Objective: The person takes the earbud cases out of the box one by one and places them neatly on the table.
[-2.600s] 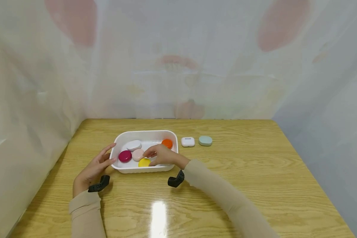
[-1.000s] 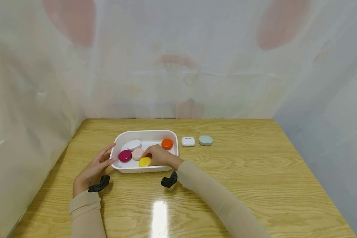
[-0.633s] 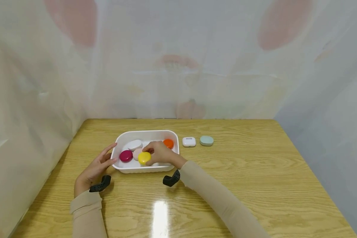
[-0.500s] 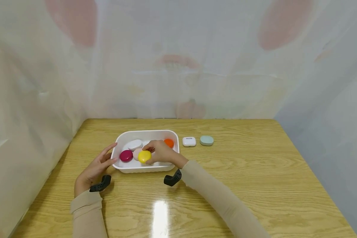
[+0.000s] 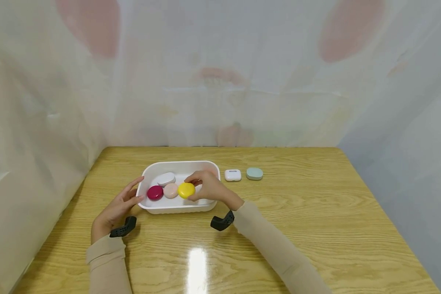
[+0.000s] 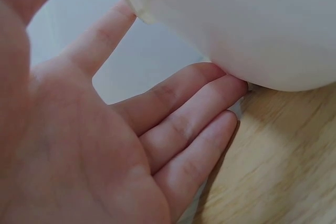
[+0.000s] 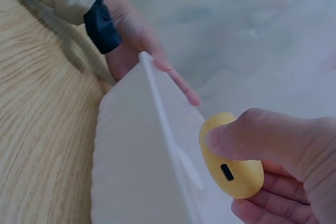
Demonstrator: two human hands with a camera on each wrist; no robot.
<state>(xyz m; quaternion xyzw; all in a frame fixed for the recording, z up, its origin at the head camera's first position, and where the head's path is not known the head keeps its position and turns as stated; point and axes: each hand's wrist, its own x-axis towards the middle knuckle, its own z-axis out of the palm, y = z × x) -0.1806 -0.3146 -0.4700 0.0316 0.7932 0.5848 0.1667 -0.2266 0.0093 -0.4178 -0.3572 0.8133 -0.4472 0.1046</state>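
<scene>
A yellow earbud case [image 5: 186, 190] is pinched between the thumb and fingers of my right hand [image 5: 211, 188], raised above the floor of a white plastic bin [image 5: 178, 209]. In the right wrist view a small charging port shows on the yellow case [image 7: 247, 179], below my thumb. My left hand [image 5: 118, 206] touches the bin's left end, thumb and index finger near the rim. The left wrist view shows its fingers [image 6: 178, 124] fairly straight against the bin's outer wall [image 6: 252, 30]. Inside the bin lie a crimson case [image 5: 155, 192], a pale pink case [image 5: 170, 190] and a white case [image 5: 166, 179].
Right of the bin, a white earbud case [image 5: 232, 175] and a pale green oval case [image 5: 255, 173] lie on the wooden table [image 5: 297, 220]. A pale patterned curtain [image 5: 220, 110] hangs behind the table and along both sides.
My right hand has lifted the yellow earbud case off the bin floor and carried it slightly right. The orange case is now hidden behind that hand. My left hand has stayed in place.
</scene>
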